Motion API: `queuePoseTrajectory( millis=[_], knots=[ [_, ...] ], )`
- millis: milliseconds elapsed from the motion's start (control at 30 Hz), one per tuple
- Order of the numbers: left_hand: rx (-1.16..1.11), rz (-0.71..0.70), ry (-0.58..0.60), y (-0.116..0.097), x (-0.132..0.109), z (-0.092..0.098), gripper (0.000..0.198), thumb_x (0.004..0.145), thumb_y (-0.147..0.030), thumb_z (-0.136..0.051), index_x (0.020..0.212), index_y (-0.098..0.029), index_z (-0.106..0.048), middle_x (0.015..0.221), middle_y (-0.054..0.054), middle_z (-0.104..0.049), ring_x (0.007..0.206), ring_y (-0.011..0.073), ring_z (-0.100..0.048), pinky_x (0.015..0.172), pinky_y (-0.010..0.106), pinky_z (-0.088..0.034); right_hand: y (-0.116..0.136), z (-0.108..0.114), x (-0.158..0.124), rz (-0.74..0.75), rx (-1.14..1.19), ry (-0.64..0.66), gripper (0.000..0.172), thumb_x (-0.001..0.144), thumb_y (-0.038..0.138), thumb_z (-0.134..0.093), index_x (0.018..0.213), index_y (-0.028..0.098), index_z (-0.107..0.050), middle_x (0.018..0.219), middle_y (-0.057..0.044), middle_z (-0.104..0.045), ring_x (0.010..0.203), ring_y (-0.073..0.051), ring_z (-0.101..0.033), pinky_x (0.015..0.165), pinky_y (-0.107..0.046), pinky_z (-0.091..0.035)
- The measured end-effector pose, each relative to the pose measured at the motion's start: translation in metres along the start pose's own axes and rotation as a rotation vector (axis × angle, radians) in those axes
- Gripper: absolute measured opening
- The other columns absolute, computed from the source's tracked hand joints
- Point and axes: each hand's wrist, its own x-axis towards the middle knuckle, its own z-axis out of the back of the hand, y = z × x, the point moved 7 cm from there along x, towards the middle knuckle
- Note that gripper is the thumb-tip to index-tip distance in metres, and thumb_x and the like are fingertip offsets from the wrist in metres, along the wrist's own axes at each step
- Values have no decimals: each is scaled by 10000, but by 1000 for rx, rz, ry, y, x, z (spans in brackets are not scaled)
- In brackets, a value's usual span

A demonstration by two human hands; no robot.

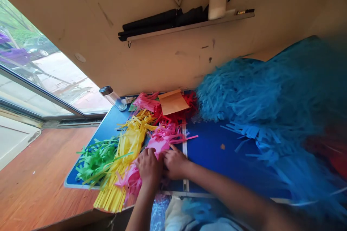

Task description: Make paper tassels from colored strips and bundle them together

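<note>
Pink fringed tissue paper (159,143) lies in front of me on the blue folding table (208,151), its cut strips spreading to both sides. My left hand (149,166) is closed on its near part, fingers curled over it. Right beside it, my right hand (175,162) grips the same pink paper with bent fingers; the fingertips are partly hidden. Yellow fringed paper (130,140) lies just left of my hands, with green fringed paper (99,157) beyond it at the table's left edge.
Behind lie red fringed paper (191,101) and an orange paper sheet (173,101). A clear bottle (115,99) stands at the back left corner. A large blue fringe pile (252,86) covers the right side. A cardboard box (89,220) edges in below left.
</note>
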Motion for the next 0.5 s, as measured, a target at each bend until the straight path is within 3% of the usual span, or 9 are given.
queuePoseTrajectory(
  millis=[100,200,367,500],
  knots=[
    [44,25,4,3,-5,8,207,857,-330,-567,966,-182,-664,1009,123,-675,990,322,-602,897,471,-364,1,-3,0,12,-21,48,571,887,527,-547,1226,75,-629,1269,-201,-628,1225,-314,-524,1148,-509,-223],
    [62,26,1,10,-1,25,180,893,-269,-495,883,-215,-666,953,88,-709,946,292,-636,974,511,-308,-1,-1,1,-29,-47,53,671,901,609,-503,1334,99,-553,1375,-205,-554,1286,-346,-469,1124,-558,-240],
    [181,16,-83,29,30,74,248,937,-288,-420,907,-207,-652,776,74,-738,830,271,-691,1087,562,-179,-4,-1,2,-99,-86,41,677,949,646,-387,1316,106,-567,1424,-200,-510,1366,-348,-376,1130,-588,-216],
    [338,-33,-180,40,61,115,294,944,-292,-383,896,-202,-659,644,50,-708,678,250,-685,1098,539,-190,-4,-5,0,-119,-101,41,675,934,671,-403,1298,134,-589,1378,-184,-556,1338,-350,-409,1152,-623,-128]
  ],
)
